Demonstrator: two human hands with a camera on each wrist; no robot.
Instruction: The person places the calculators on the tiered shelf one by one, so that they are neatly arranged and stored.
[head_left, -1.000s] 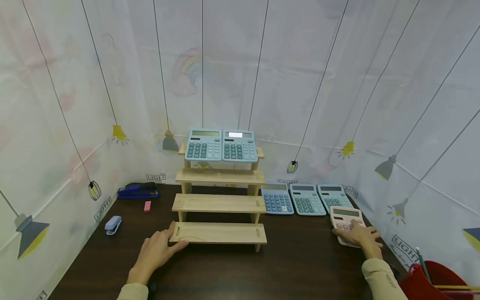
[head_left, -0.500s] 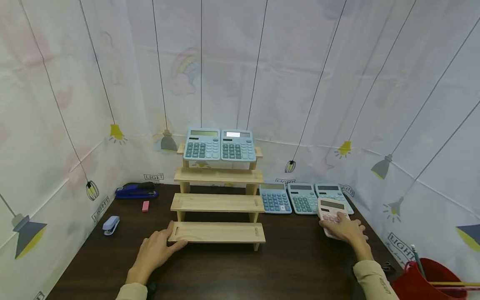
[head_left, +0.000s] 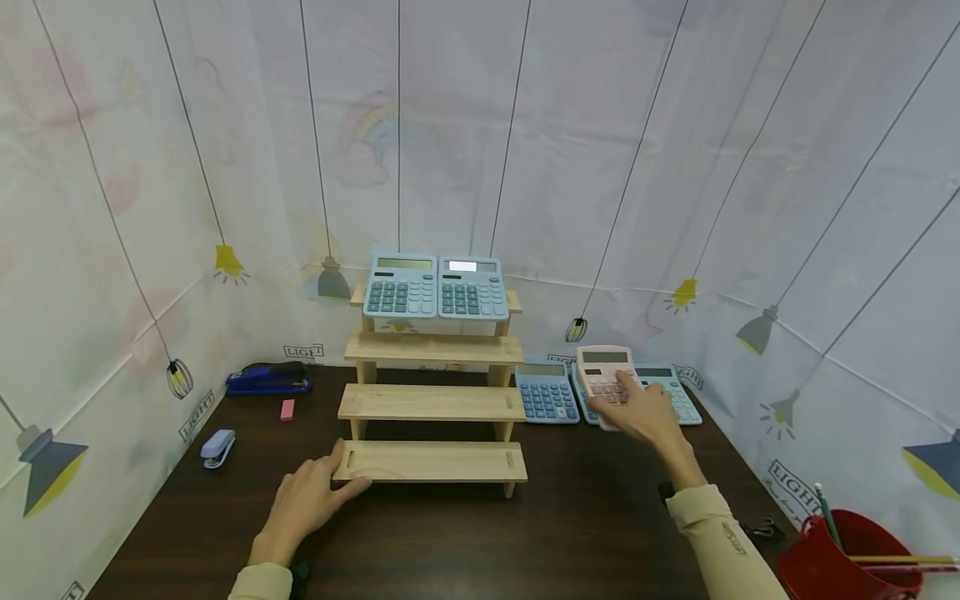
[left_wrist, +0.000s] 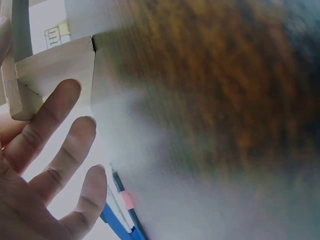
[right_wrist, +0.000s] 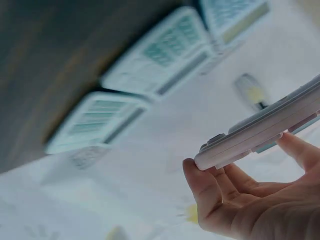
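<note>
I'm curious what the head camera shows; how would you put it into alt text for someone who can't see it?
A person's right hand holds a pink calculator above blue calculators lying on a dark table. The left hand rests against the lowest step of a wooden tiered stand, whose top step carries two more blue calculators.

Your right hand (head_left: 637, 412) and the pink calculator (head_left: 603, 375) cover most of the middle blue calculator (head_left: 581, 392) on the table (head_left: 585, 533). The red bucket (head_left: 851, 558) is cut by the head view's lower edge (contents partly lost). Both wrist views are motion-blurred, the key labels unreadable.
</note>
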